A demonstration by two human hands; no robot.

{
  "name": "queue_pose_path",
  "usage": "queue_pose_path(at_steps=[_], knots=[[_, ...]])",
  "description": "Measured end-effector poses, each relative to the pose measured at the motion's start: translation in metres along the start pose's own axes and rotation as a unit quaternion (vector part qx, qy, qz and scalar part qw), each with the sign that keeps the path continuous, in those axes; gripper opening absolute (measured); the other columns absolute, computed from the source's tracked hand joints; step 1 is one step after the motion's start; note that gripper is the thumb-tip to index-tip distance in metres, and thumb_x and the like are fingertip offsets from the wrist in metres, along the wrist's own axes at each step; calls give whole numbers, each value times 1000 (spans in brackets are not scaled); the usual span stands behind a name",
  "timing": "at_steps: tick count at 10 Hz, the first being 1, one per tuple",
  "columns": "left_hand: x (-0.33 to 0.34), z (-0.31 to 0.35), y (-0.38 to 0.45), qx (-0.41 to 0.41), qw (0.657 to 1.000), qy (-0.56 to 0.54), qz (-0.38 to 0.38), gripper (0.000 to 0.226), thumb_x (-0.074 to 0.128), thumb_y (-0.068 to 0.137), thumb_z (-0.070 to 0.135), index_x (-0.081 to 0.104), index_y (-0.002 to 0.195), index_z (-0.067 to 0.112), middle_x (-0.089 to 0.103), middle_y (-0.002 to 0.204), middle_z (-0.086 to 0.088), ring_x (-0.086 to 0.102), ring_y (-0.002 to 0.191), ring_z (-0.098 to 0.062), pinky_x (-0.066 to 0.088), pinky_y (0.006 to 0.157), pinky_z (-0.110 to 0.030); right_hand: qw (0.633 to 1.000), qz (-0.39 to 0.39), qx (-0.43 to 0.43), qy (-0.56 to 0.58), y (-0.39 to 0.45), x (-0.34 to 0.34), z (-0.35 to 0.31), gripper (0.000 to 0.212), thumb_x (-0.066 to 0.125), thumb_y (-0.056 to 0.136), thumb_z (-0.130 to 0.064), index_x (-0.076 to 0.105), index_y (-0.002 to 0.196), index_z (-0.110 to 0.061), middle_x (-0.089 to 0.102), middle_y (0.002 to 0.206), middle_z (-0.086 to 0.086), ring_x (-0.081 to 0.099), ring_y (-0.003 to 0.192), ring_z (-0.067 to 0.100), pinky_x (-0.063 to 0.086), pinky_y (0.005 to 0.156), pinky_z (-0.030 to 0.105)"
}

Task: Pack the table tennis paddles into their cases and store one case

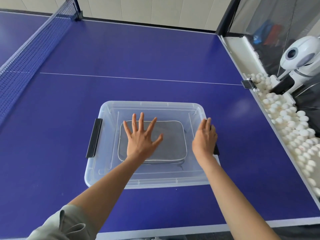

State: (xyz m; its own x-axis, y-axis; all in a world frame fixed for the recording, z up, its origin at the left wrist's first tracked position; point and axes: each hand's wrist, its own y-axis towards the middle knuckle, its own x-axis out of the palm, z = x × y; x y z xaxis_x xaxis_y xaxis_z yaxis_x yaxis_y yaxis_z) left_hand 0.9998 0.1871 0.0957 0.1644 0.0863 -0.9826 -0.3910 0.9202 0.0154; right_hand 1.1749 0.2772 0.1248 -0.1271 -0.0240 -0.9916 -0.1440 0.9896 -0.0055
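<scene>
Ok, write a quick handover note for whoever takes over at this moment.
Left hand: open, fingers spread, flat above the grey case; whether a lid lies between is unclear.
Right hand: open, on the clear bin at its right latch.
The case lies flat inside the bin on the blue table.
Done: one case stored.
Left: no second case or paddle is visible; find them.
</scene>
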Motion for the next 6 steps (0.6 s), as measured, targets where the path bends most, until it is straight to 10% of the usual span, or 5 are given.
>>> queue_pose_path(at_steps=[2, 4, 6], knots=[[-11, -17, -12, -5, 996, -88, 26, 71, 13, 79, 71, 21, 145, 46, 3, 160, -6, -10, 147, -27, -13, 115, -55, 949, -55, -297, 89, -27, 17, -37, 53, 32, 100, -39, 16, 149, -29, 0, 160, 5, -4, 148, 24, 1, 119, 46], [-3, -20, -28, -3, 999, 33, -11, 64, -1, 83, 71, -19, 139, 47, -20, 157, -9, -24, 142, -32, -14, 114, -57, 955, -35, -294, -5, -37, 34, -39, 57, 11, 96, -54, 0, 149, -36, -9, 159, 0, -12, 146, 24, -8, 118, 51], [-19, -18, -20, -16, 998, 40, -50, 61, 19, 91, 63, 6, 147, 43, 0, 159, -10, -4, 146, -32, -3, 114, -57, 953, -112, -281, -9, -25, 16, -49, 53, 16, 99, -49, 6, 149, -34, -8, 160, 3, -7, 147, 26, -4, 118, 47]])
